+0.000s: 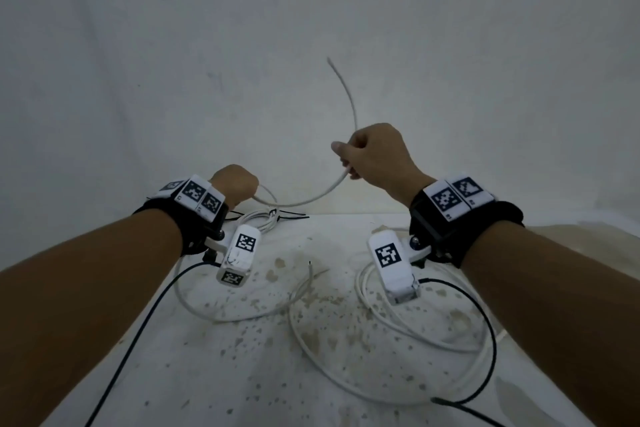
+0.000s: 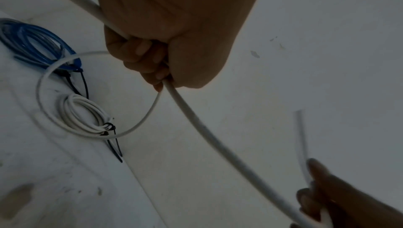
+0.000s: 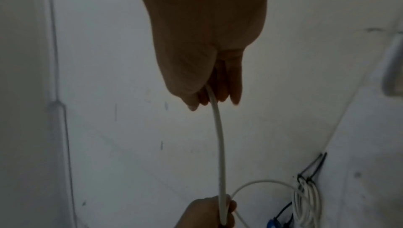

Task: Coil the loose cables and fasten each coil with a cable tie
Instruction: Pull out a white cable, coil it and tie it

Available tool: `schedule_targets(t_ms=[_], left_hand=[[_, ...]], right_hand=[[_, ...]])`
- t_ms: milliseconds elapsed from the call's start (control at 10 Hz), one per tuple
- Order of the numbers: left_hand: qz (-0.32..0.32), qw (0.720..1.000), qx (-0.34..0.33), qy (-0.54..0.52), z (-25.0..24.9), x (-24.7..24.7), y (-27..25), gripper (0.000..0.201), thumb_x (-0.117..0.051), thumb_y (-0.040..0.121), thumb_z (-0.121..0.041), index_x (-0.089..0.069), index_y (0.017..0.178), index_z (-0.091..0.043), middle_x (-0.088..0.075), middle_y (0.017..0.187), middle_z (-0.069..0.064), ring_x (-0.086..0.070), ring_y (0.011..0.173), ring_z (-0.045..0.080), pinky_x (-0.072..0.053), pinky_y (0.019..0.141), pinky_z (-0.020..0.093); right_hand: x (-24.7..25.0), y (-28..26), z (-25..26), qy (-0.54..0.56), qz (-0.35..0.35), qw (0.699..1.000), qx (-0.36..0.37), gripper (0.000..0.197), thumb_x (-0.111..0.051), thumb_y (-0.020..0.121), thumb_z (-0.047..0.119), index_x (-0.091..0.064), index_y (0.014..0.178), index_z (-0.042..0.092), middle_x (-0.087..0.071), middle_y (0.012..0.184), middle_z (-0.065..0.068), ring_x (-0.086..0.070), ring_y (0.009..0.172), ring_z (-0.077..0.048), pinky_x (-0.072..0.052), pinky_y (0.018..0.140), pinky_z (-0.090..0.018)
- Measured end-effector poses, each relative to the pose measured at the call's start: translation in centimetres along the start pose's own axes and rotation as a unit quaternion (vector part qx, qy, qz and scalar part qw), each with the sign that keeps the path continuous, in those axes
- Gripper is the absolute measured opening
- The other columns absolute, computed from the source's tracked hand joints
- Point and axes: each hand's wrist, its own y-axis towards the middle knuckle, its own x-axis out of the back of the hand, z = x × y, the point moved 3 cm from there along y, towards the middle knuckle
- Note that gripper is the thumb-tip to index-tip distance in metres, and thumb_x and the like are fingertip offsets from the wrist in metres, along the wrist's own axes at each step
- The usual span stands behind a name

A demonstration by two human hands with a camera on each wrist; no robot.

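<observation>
head view downward, wrist views close

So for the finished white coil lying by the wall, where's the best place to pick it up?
Probably at the tied end of the white coil, where the black cable ties bunch the loops. Come from above: it lies flat on the table, and gripping there should keep the strands together.
</observation>
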Motion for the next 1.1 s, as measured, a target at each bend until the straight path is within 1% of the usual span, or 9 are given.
schedule_targets(t_ms=[100,200,400,600,700,800,900,1000,1100], left_hand=[[0.011,0.979,0.027,-0.201,-0.4,-1.0,-0.5,0.033,-0.046,0.098,-0.008,-0.058,0.123,0.007,-0.064,0.118,0.021,-0.046,0.061,0.011,-0.045,0.048,0.02],[0.043,0.981,-0.026,-0.186,-1.7,-2.0,-0.1,0.029,-0.047,0.098,-0.012,-0.066,0.112,0.006,-0.063,0.083,0.01,-0.046,0.055,0.012,-0.038,0.046,0.02],[-0.109,0.968,-0.17,-0.146,-7.6,-0.3,2.7,0.038,-0.039,0.104,-0.026,-0.068,0.105,0.0,-0.064,0.115,0.023,-0.058,0.108,0.038,-0.042,0.086,0.034],[-0.119,0.972,-0.197,-0.038,-16.3,-0.5,6.2,0.061,-0.043,0.1,-0.037,-0.022,0.151,-0.011,-0.021,0.156,0.017,-0.032,0.138,0.036,-0.027,0.111,0.046],[0.021,0.97,-0.241,-0.033,-18.6,-4.2,3.8,0.052,-0.039,0.101,-0.043,-0.056,0.118,0.003,-0.061,0.121,0.023,-0.063,0.103,0.035,-0.049,0.087,0.037],[0.282,0.939,-0.157,-0.116,-17.8,-8.5,-1.0,0.064,-0.033,0.1,-0.055,-0.061,0.095,0.002,-0.07,0.083,0.014,-0.067,0.07,0.024,-0.053,0.07,0.028],[0.369,0.885,-0.056,-0.278,-16.4,-11.1,-4.1,0.048,-0.044,0.101,-0.046,-0.053,0.105,0.001,-0.068,0.083,0.016,-0.068,0.068,0.024,-0.057,0.072,0.032],[0.263,0.759,0.075,-0.591,-14.6,-11.0,-3.4,0.009,-0.042,0.098,0.003,-0.05,0.096,0.005,-0.059,0.079,0.021,-0.062,0.063,0.026,-0.057,0.05,0.034],[0.159,0.634,0.136,-0.745,-12.2,-8.5,-2.3,0.023,-0.029,0.097,0.01,-0.048,0.085,0.007,-0.052,0.076,0.021,-0.054,0.062,0.027,-0.053,0.038,0.034]], right_hand=[[-0.6,-0.4,-2.1,0.016,0.03,0.994,-0.099,0.023,-0.068,0.092,0.025,-0.061,0.083,0.005,-0.066,0.08,-0.013,-0.068,0.058,-0.028,-0.061,0.065,-0.048],[-1.0,-1.5,-4.5,0.061,0.056,0.979,-0.188,0.039,-0.054,0.098,0.01,-0.036,0.133,0.013,-0.055,0.106,-0.022,-0.063,0.058,-0.028,-0.061,0.055,-0.042],[3.1,-2.3,-9.0,0.319,-0.076,0.885,-0.33,0.023,-0.038,0.104,0.009,-0.056,0.092,0.003,-0.037,0.061,-0.004,-0.031,0.046,-0.012,-0.026,0.034,-0.017],[10.2,-3.3,-12.1,0.325,-0.213,0.854,-0.346,0.027,-0.03,0.101,0.003,-0.05,0.083,0.008,-0.03,0.059,-0.002,-0.021,0.042,-0.011,-0.019,0.038,-0.018],[11.0,-3.9,-13.2,0.344,-0.255,0.835,-0.346,0.027,-0.029,0.1,0.004,-0.048,0.083,0.01,-0.028,0.058,-0.002,-0.02,0.034,-0.01,-0.016,0.036,-0.018],[9.5,-3.5,-13.4,0.385,-0.31,0.794,-0.352,0.026,-0.034,0.102,0.01,-0.048,0.08,0.011,-0.026,0.055,-0.001,-0.018,0.031,-0.012,-0.015,0.039,-0.019],[6.6,-2.5,-12.3,0.437,-0.332,0.759,-0.352,0.026,-0.035,0.099,0.008,-0.048,0.077,0.012,-0.027,0.05,0.0,-0.018,0.03,-0.013,-0.014,0.043,-0.02],[3.6,-2.2,-10.4,0.476,-0.283,0.76,-0.341,0.023,-0.036,0.099,0.012,-0.048,0.079,0.011,-0.028,0.053,0.001,-0.02,0.035,-0.012,-0.014,0.041,-0.019],[2.0,-2.4,-9.6,0.414,-0.188,0.828,-0.33,0.03,-0.036,0.105,0.025,-0.054,0.086,0.01,-0.03,0.047,0.002,-0.024,0.032,-0.011,-0.021,0.039,-0.02]])
